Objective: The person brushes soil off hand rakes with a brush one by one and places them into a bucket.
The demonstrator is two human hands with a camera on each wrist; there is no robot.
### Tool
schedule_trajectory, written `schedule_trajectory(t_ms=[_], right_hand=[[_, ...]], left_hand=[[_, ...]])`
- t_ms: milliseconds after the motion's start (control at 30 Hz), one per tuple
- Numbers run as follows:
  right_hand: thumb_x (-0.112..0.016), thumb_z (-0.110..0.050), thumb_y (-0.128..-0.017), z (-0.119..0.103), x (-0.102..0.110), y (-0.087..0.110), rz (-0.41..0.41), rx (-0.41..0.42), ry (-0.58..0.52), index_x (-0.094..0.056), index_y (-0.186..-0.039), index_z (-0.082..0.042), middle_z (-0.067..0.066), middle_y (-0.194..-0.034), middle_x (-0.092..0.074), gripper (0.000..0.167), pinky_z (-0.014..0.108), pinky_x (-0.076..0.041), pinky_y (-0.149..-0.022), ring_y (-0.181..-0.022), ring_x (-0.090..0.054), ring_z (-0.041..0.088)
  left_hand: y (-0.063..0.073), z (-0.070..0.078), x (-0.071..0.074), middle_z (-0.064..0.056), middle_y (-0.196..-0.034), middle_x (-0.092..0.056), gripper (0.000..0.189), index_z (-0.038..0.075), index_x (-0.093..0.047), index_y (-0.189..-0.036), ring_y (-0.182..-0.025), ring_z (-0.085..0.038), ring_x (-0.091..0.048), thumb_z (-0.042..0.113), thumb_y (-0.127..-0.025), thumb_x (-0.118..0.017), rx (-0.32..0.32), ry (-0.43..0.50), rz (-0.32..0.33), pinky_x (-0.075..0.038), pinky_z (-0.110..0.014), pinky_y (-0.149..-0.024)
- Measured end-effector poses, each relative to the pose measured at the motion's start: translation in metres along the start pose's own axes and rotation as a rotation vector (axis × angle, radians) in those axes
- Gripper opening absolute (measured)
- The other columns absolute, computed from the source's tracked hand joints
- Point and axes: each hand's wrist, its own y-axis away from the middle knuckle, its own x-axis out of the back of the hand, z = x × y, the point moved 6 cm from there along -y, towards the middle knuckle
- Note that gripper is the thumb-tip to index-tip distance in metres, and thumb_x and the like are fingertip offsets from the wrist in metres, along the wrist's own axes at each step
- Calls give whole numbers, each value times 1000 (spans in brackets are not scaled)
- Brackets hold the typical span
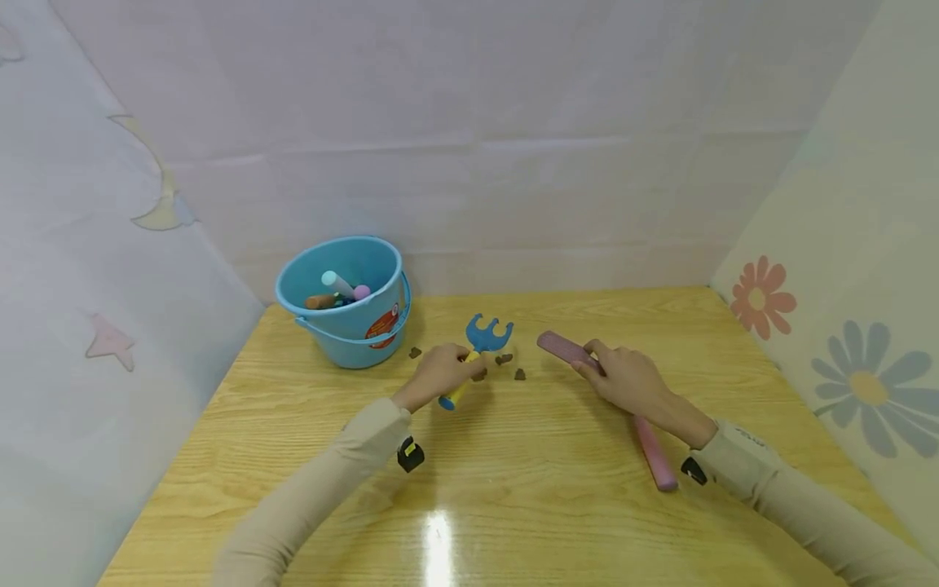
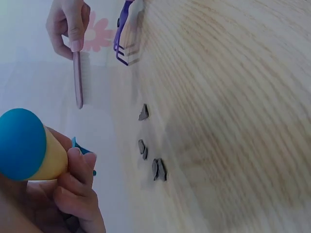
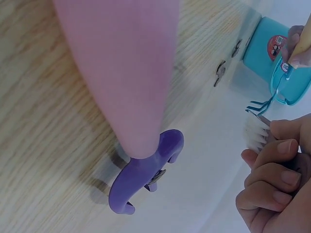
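Note:
My left hand [image 1: 438,375] grips the yellow handle of a small toy rake [image 1: 490,334], its blue prongs facing away from me over the table. In the left wrist view, the blue butt of that handle [image 2: 22,143] looms close to the camera. My right hand [image 1: 627,379] holds a mauve brush [image 1: 563,346] with fingers curled round one end; white bristles [image 3: 255,132] show in the right wrist view. Below this hand lies a second rake with a pink handle [image 1: 655,456] and a purple head [image 3: 146,174]. Several brown pieces [image 1: 519,375] are scattered near the blue prongs.
At the back left of the wooden table [image 1: 528,505] stands a light blue bucket [image 1: 345,346], its handle hanging at the front. Inside it are several things, among them a brown-ended one [image 1: 319,302] and a pale blue one [image 1: 337,284]. Cloth-covered walls [image 1: 469,163] border the table.

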Motion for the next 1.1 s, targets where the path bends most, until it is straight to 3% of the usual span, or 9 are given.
schedule_trajectory(t_ms=[200,467,867,1100], right_hand=[[-61,-26,-100,0,-3,-2,-21,13,2,-61,-114,9,-6,-51,-36,39,21,-24,-41,-42,-28,5],[-62,-27,-99,-2,-3,-6,-28,31,13,-61,-114,9,-6,-50,-35,38,22,-23,-42,-42,-27,5],[-59,-29,-100,0,-7,-8,-38,9,-6,-61,-116,8,-5,-51,-35,40,23,-25,-42,-44,-27,5],[-60,-28,-100,4,-9,-5,-28,1,-16,-61,-115,7,-6,-51,-36,38,22,-25,-42,-43,-28,5]], left_hand=[[3,2,18,6,-51,-23,56,17,-31,-56,-43,-7,-22,37,-95,-65,-46,-46,8,-23,-23,-46],[4,-1,34,3,-51,-43,45,14,-44,-58,-44,-9,-41,29,-95,-65,-21,-61,-6,-32,-22,-45],[9,8,62,-3,-58,-56,40,9,-58,-66,-48,-13,-50,32,-98,-61,-29,-61,-58,-40,-25,-48],[9,12,78,-1,-56,-54,41,10,-56,-63,-48,-13,-51,32,-98,-62,-59,-78,-39,-41,-25,-49]])
